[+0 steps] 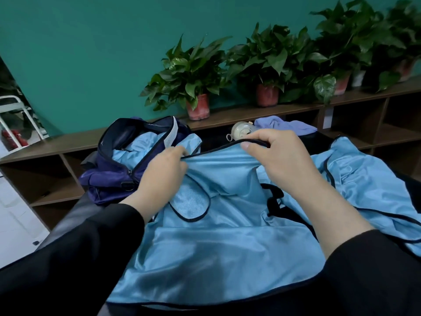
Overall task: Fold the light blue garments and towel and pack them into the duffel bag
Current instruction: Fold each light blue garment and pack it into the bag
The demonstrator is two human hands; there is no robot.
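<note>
Both hands, left hand and right hand, pinching garment hem, crosswise.

a light blue garment is pinched along its dark-trimmed edge by the left hand and right hand; beside it, the open duffel bag is seen holding light blue fabric.

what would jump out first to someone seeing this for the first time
A shiny light blue garment with dark piping fills the foreground, its top edge pinched by the left hand and right hand. At left behind it sits an open navy duffel bag with more light blue fabric already inside. Along the teal wall, leafy green potted plants line a brown wooden shelf.
</note>
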